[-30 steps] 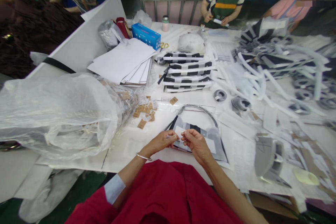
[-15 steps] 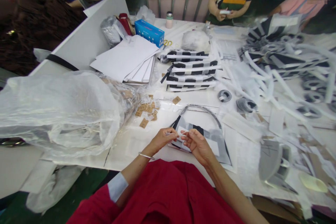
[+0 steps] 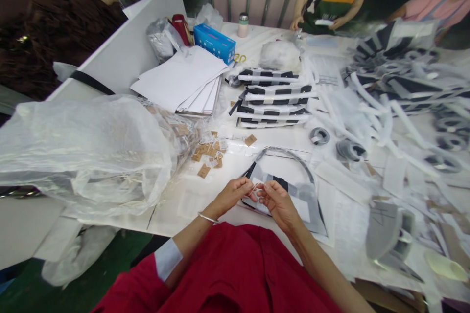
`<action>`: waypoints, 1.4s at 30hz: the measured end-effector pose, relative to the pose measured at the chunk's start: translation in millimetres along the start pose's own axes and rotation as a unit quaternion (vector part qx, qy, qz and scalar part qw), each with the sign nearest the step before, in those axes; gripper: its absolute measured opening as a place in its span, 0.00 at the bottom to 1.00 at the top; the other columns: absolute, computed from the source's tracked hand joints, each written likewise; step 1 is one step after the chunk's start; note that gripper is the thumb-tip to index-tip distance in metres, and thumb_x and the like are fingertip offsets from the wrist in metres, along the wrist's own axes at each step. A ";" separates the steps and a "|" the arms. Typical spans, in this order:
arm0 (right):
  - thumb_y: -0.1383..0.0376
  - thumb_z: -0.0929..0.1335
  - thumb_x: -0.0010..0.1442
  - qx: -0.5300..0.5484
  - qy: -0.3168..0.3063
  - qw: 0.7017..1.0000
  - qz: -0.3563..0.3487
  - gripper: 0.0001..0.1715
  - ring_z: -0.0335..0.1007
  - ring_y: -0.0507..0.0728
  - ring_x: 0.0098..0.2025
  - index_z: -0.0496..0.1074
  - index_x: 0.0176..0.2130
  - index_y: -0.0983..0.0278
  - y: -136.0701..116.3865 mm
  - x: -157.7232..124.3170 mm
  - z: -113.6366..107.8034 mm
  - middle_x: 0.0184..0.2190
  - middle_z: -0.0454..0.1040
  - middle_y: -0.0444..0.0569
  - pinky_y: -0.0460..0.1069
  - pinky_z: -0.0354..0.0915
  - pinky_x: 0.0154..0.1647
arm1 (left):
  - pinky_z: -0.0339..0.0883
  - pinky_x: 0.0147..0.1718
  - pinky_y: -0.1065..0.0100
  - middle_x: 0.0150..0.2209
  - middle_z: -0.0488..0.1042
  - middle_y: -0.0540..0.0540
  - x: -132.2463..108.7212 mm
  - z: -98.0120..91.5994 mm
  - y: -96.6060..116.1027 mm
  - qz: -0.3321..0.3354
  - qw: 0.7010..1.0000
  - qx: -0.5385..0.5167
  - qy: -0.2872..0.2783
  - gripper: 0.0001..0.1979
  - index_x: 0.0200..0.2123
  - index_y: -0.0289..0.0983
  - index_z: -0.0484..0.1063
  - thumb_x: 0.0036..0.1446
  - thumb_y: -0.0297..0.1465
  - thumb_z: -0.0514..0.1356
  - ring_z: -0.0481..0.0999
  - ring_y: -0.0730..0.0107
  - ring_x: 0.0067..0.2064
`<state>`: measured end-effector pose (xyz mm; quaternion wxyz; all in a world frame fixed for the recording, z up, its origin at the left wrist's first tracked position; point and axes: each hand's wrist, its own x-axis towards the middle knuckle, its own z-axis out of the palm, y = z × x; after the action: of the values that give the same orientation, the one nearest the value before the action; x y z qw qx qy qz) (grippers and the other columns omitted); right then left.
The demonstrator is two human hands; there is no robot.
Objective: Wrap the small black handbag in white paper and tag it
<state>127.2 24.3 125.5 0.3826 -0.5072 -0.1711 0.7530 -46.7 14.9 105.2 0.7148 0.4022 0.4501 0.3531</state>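
My left hand (image 3: 235, 194) and my right hand (image 3: 278, 204) meet over a grey and black bag (image 3: 308, 208), whose curved grey strap (image 3: 290, 153) lies on the table beyond them. Fingertips of both hands pinch a thin pale string (image 3: 257, 187) between them. Small brown tags (image 3: 209, 150) with pale strings are piled to the left of the bag. One separate tag (image 3: 250, 140) rests above the bag.
A large clear plastic bag (image 3: 88, 156) covers the left side. Behind are white sheets (image 3: 179, 78), a blue box (image 3: 215, 43), striped bundles (image 3: 275, 95) and a bottle (image 3: 243, 25). Grey rolls (image 3: 319, 136) and a tape dispenser (image 3: 389, 230) are right. Two people stand across the table.
My fingertips have come closer together, with the string now crossing between them. The view has shifted slightly. Across the table, one person's hands have moved apart.
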 end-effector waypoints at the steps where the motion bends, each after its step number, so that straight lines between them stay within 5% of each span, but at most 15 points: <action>1: 0.56 0.80 0.40 0.000 0.003 1.000 -0.001 0.22 0.73 0.50 0.30 0.71 0.29 0.62 0.2 0.6 -0.9 0.34 0.80 0.45 0.45 0.66 0.29 | 0.66 0.43 0.64 0.30 0.79 0.46 -0.2 -0.2 0.4 0.000 1.000 0.000 -0.001 0.21 0.34 0.36 0.69 0.60 0.49 0.56 0.76 0.66 0.36; 12: 0.55 0.80 0.41 0.007 -0.011 1.000 0.015 0.22 0.75 0.50 0.29 0.71 0.29 0.63 -0.1 4.1 -2.6 0.34 0.80 0.45 0.43 0.67 0.27 | 0.66 0.37 0.67 0.26 0.78 0.47 1.1 0.9 -3.2 -0.013 1.000 -0.009 -0.017 0.21 0.33 0.36 0.67 0.56 0.50 0.61 0.76 0.68 0.30; 20: 0.57 0.80 0.44 0.047 -0.029 0.996 0.073 0.20 0.76 0.51 0.31 0.69 0.29 0.61 0.8 7.3 -3.5 0.32 0.80 0.44 0.44 0.70 0.30 | 0.69 0.26 0.66 0.24 0.75 0.50 8.3 2.4 -8.2 -0.033 0.998 -0.048 0.029 0.22 0.33 0.38 0.62 0.55 0.52 0.58 0.75 0.67 0.23; 24: 0.57 0.79 0.45 0.062 -0.067 0.987 0.129 0.19 0.72 0.48 0.26 0.71 0.30 0.61 -1.2 7.5 -0.9 0.25 0.75 0.40 0.44 0.68 0.29 | 0.67 0.22 0.67 0.22 0.73 0.54 12.3 3.9 -8.4 -0.040 0.997 -0.024 0.067 0.21 0.33 0.40 0.61 0.56 0.52 0.57 0.73 0.69 0.20; 28: 0.53 0.77 0.49 -0.048 -0.129 0.976 0.169 0.18 0.62 0.46 0.20 0.73 0.32 0.63 0.4 10.2 -5.1 0.20 0.69 0.39 0.44 0.60 0.24 | 0.67 0.22 0.67 0.21 0.72 0.54 16.6 2.0 -12.4 -0.060 0.995 -0.016 0.082 0.20 0.33 0.40 0.60 0.56 0.52 0.55 0.73 0.69 0.20; 33: 0.54 0.77 0.48 -0.157 -0.021 0.987 0.001 0.16 0.65 0.50 0.28 0.75 0.26 0.63 1.0 24.4 -11.8 0.28 0.75 0.44 0.47 0.59 0.28 | 0.66 0.25 0.66 0.23 0.73 0.51 20.8 0.4 -12.7 -0.100 0.995 -0.018 0.016 0.23 0.31 0.39 0.60 0.54 0.54 0.56 0.74 0.67 0.22; 37: 0.56 0.76 0.48 0.002 -0.011 1.000 -0.001 0.13 0.72 0.56 0.42 0.73 0.26 0.60 -12.5 37.5 -8.0 0.37 0.79 0.46 0.52 0.67 0.45 | 0.67 0.31 0.66 0.31 0.76 0.48 26.0 0.5 -3.0 -0.102 0.993 -0.015 -0.048 0.23 0.33 0.38 0.64 0.56 0.53 0.56 0.76 0.68 0.29; 39: 0.56 0.76 0.49 0.071 -0.020 0.997 0.033 0.13 0.73 0.55 0.37 0.72 0.26 0.59 -23.3 45.4 -7.8 0.28 0.77 0.43 0.53 0.68 0.44 | 0.65 0.31 0.68 0.31 0.75 0.49 34.3 -4.0 -1.8 -0.094 0.994 0.051 -0.022 0.21 0.32 0.37 0.66 0.58 0.50 0.55 0.73 0.69 0.30; 42: 0.56 0.75 0.50 0.050 -0.017 0.997 0.053 0.14 0.62 0.49 0.21 0.70 0.26 0.60 -38.6 63.7 -16.1 0.20 0.69 0.38 0.48 0.65 0.28 | 0.64 0.35 0.67 0.29 0.73 0.50 56.5 -19.2 -8.7 -0.052 0.978 0.178 0.090 0.16 0.29 0.38 0.67 0.62 0.41 0.51 0.71 0.68 0.32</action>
<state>144.9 95.1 103.3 0.3643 -0.4829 -0.1129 0.7883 -43.7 65.0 71.9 0.6056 0.4656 0.5889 0.2639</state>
